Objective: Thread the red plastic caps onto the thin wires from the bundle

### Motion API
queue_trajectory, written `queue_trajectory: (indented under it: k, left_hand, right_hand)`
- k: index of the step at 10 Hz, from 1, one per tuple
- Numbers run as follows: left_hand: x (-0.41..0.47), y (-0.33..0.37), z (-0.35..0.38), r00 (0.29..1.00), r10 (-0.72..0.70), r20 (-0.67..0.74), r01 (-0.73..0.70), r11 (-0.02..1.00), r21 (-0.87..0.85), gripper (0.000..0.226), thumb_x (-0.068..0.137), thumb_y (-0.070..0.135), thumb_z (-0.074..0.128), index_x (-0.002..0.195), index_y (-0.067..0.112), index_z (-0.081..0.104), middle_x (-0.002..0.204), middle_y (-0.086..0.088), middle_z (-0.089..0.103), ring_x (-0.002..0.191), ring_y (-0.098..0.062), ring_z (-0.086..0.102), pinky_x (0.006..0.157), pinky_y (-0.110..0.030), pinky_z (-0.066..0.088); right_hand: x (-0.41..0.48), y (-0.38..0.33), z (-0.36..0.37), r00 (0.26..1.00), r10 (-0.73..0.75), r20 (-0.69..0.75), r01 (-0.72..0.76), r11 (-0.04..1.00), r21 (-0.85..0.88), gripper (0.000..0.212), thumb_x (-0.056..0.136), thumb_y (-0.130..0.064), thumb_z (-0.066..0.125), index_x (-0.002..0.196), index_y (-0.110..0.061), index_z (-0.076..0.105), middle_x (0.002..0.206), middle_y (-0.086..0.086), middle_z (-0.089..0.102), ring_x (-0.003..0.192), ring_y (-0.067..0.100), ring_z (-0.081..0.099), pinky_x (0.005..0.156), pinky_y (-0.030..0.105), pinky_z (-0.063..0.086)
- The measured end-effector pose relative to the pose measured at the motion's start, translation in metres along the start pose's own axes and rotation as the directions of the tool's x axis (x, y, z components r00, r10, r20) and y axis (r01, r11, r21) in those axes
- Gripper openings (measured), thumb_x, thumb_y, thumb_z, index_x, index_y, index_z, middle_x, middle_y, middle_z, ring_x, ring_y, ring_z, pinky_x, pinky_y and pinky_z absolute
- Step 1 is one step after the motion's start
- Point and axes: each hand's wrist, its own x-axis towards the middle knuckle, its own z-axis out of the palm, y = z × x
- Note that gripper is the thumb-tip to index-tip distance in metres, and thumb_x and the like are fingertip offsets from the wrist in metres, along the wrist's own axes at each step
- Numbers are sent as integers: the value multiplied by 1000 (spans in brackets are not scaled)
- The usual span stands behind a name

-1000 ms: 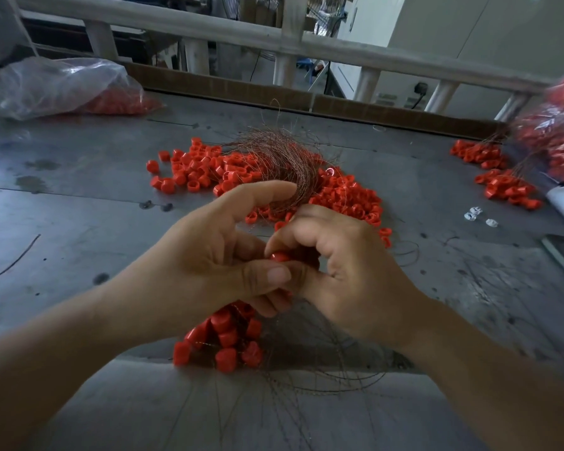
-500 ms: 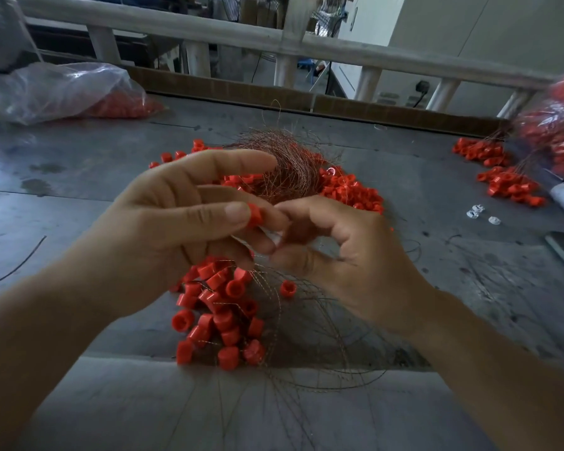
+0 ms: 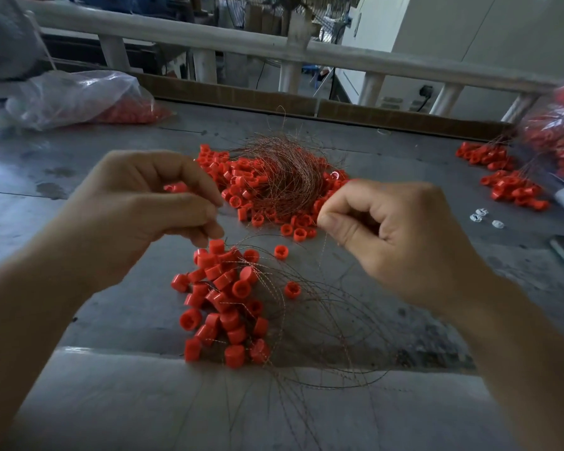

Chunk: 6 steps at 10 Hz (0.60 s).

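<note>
Right hand (image 3: 401,242) pinches wire (image 3: 323,249) — wire bundle (image 3: 284,177), loose caps (image 3: 298,234) beyond.

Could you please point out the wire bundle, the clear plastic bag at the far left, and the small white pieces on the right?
wire bundle (image 3: 284,179), head view, middle of the tangled coil.
plastic bag (image 3: 79,92), head view, its clear upper side.
white pieces (image 3: 476,218), head view, the leftmost piece.

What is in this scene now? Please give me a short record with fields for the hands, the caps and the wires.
Left hand: fingers curled just above the near caps; what it holds is unclear
Right hand: thumb and forefinger pinch a thin wire
Wire bundle: lies on the far caps
Plastic bag: far left on the table, red caps inside
</note>
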Motion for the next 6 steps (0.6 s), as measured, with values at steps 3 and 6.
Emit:
queue_trajectory:
  k: [3, 6]
  left_hand:
    - [3, -4, 7, 994, -95, 60, 50, 855, 517, 26, 56, 18, 81, 66, 39, 70, 72, 25, 66, 59, 3, 58, 56, -13, 48]
    - [0, -1, 12, 990, -120, 75, 58, 827, 559, 36, 44, 65, 57, 66, 39, 69, 83, 16, 67, 82, -3, 59, 78, -37, 50]
  right_hand:
    - [-1, 8, 8, 938, 83, 338, -100, 995, 32, 7, 81, -19, 67, 74, -16, 70, 64, -17, 59, 66, 1, 58, 61, 13, 45]
    - [-1, 10, 9, 883, 128, 452, -168, 985, 50, 28, 69, -44, 70, 85, -22, 69, 76, -19, 57, 81, -4, 56, 70, 8, 44]
